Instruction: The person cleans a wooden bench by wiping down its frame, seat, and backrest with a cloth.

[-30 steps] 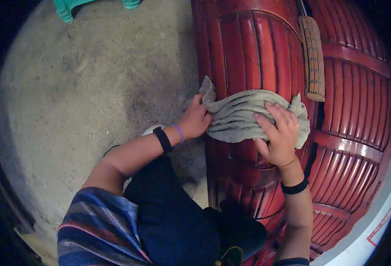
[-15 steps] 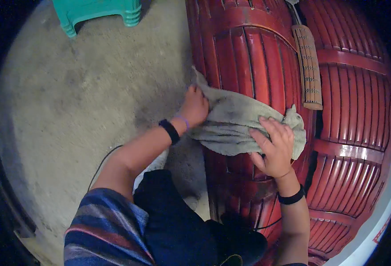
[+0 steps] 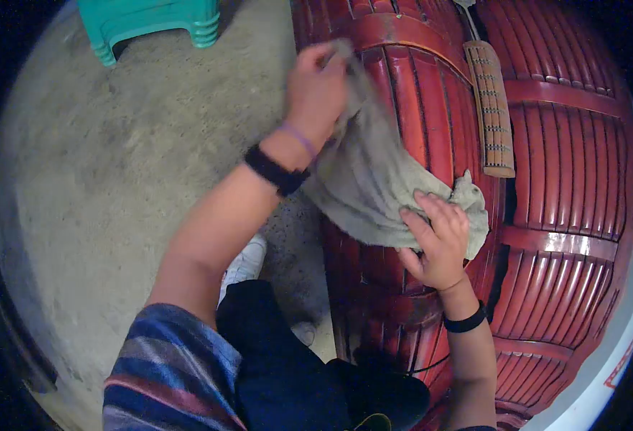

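A grey-green towel [image 3: 374, 172] stretches across the seat of a red slatted bench [image 3: 420, 108]. My left hand [image 3: 318, 90] is closed on the towel's far left corner and holds it up over the bench's edge, so that side hangs in a loose drape. On the towel's right part lies my right hand [image 3: 438, 241], its fingers spread and pressing it to the slats. Just beyond that hand, a bunched end of the towel sticks up. The left fingertips are blurred by motion.
A woven bamboo piece [image 3: 490, 108] lies lengthwise between the seat and the slatted backrest [image 3: 568, 172]. A green plastic stool [image 3: 151, 25] stands on the concrete floor [image 3: 137, 158] at the upper left. My white shoe [image 3: 246, 262] is beside the bench.
My left hand has moved away from me and upward, lifting the towel's corner. The right hand has stayed in nearly the same place on the towel.
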`<move>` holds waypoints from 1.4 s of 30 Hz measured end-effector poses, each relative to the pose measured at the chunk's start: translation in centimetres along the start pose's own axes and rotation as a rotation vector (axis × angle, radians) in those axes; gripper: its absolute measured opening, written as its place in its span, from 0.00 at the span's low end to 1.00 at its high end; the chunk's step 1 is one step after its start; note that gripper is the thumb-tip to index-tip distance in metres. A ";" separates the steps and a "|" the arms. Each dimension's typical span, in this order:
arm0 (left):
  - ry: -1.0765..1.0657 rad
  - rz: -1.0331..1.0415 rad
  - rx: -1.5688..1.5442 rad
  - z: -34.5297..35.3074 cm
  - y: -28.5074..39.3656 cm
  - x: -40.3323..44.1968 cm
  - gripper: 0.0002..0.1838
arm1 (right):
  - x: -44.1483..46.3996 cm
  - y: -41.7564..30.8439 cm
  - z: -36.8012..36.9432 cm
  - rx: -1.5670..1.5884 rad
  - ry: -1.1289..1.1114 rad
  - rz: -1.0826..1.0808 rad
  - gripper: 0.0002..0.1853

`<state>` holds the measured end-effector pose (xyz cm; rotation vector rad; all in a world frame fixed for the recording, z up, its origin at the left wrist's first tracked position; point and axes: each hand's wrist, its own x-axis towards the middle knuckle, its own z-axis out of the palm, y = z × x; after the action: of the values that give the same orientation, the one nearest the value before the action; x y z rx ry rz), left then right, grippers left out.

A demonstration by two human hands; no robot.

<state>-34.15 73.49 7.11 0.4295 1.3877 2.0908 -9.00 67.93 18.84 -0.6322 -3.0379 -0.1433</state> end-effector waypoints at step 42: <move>-0.089 0.551 0.567 1.9 -7.9 0.0 0.28 | -0.8 0.1 -0.1 0.024 0.059 0.055 0.26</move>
<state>-30.79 77.14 0.67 1.2372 1.9667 1.9996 -8.23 67.71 18.86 -0.6954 -2.9578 -0.1215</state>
